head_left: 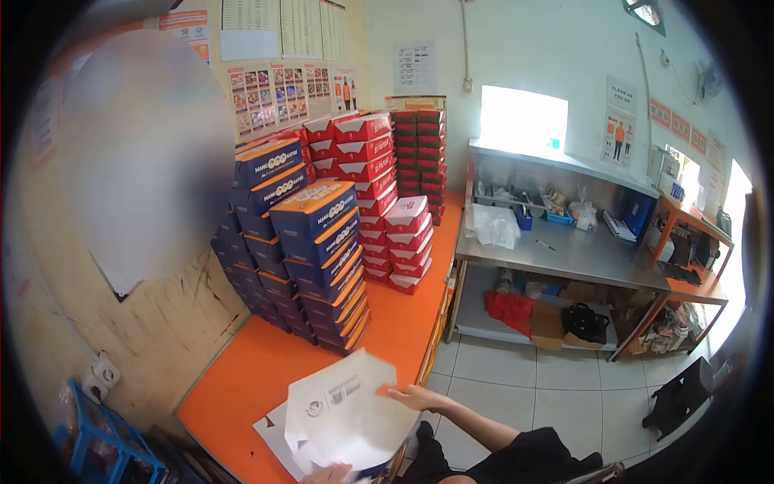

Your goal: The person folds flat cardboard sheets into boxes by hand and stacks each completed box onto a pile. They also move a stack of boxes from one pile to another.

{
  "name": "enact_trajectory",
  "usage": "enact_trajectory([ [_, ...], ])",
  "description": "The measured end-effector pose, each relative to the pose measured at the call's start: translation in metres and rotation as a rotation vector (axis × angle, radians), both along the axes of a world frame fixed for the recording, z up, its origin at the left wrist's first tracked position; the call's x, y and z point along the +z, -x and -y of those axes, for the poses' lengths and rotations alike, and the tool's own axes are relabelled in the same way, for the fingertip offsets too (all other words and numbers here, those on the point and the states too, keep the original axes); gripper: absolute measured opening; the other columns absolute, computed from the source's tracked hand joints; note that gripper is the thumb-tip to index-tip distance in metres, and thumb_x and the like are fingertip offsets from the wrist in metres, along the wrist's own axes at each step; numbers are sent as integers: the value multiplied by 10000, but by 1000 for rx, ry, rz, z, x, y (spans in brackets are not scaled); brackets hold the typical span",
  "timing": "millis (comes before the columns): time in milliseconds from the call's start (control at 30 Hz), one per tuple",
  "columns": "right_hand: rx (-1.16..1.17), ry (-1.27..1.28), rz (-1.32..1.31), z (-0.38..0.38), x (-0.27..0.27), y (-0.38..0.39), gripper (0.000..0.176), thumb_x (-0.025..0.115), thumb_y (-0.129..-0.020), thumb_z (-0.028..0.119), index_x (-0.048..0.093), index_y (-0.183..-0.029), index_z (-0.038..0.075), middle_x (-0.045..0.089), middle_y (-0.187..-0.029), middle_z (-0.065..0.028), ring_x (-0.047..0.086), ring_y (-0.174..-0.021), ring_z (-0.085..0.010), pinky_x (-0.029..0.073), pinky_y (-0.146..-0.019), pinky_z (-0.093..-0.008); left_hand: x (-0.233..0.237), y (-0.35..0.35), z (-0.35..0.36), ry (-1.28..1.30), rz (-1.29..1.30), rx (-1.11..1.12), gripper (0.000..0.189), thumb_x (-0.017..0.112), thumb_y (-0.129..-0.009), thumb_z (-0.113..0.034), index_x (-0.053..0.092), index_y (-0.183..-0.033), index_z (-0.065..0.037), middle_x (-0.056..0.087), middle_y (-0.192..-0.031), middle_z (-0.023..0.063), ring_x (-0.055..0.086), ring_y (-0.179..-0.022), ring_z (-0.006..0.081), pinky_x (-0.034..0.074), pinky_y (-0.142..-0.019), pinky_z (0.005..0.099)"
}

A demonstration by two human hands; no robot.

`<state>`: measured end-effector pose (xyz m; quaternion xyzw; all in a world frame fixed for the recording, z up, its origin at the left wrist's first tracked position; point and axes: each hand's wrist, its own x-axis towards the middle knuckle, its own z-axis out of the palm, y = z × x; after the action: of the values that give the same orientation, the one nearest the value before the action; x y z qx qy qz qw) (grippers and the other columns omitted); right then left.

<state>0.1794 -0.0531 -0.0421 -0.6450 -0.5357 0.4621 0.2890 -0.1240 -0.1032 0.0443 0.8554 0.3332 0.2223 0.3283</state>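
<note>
A partly folded cardboard food box [347,411], its plain pale inner side facing me and printed with a small round logo and code, is tilted over the front of the orange table. My right hand [415,398] pinches its right edge, close to a small orange patch. At the bottom of the view my left hand [329,473] grips the box's lower edge; only part of that hand shows. Beneath the box, another flat white cardboard sheet [274,440] lies on the table.
Stacks of blue-and-orange boxes [318,250], red-and-white boxes [367,169] and dark boxes [419,153] stand on the orange table [234,395]. A steel counter [564,254] holds plastic bags and trays. A black stool [681,395] and a blue rack [101,440] flank the area.
</note>
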Motion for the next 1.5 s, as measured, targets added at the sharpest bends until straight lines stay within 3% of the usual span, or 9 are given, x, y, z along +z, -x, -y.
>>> enact_trajectory([
  [67,85,297,144,10,-26,10,428,303,-967,316,474,-1228,24,563,-1147,-106,519,-1076,-186,425,-871,-312,-4,2,4,7,-28,-44,315,480,-906,-259,488,-1032,29,561,-887,134,561,-852,212,451,-797,334],
  [233,422,-573,-467,46,41,76,421,539,-883,364,553,-1044,-25,573,-717,-21,523,-668,-127,440,-660,-291,-1,-3,9,-136,57,-113,333,477,-907,-280,508,-1034,26,559,-890,129,551,-880,225,437,-842,362],
  [367,380,-418,-897,48,61,40,307,634,-833,269,573,-912,-22,565,-712,-38,516,-685,-112,404,-645,-262,-61,15,-12,870,364,-108,444,386,-938,-310,414,-1254,0,537,-977,217,525,-987,247,414,-864,309],
  [433,544,-796,-882,51,103,41,224,699,-772,183,582,-791,-7,562,-698,-38,509,-643,-108,380,-596,-264,-43,22,-34,1393,516,-266,160,512,-866,-162,434,-925,-36,569,-841,131,569,-777,189,479,-723,320],
  [567,371,-853,-443,49,130,53,173,715,-743,139,597,-761,14,560,-688,-17,511,-636,-94,374,-581,-256,48,-20,18,599,261,-153,264,462,-879,-146,445,-1098,1,576,-1003,148,561,-926,238,442,-822,364],
  [733,222,-686,-311,40,120,61,148,652,-816,140,598,-846,5,555,-704,-4,498,-681,-51,383,-599,-213,10,-18,20,28,-33,-86,274,463,-889,-190,467,-1109,-26,521,-753,239,568,-724,350,443,-622,415],
  [967,663,-791,-1028,36,111,54,130,669,-784,95,616,-817,-19,576,-721,-49,514,-650,-146,388,-607,-265,4,-15,-3,908,203,-237,320,469,-903,-113,417,-1183,33,534,-1107,103,542,-950,156,447,-826,290],
  [1233,768,-1015,151,43,142,74,145,674,-732,192,657,-829,87,480,-962,-85,490,-801,-222,396,-648,-340,4,-18,-14,723,275,7,235,529,-840,21,521,-1070,70,608,-946,85,568,-875,95,459,-778,217],
  [1500,-89,-1174,-104,64,95,73,244,722,-702,225,667,-894,84,587,-850,-53,556,-759,-199,436,-638,-300,6,-26,-14,504,693,290,319,483,-826,-17,452,-1140,33,572,-940,94,582,-774,127,517,-658,239],
])
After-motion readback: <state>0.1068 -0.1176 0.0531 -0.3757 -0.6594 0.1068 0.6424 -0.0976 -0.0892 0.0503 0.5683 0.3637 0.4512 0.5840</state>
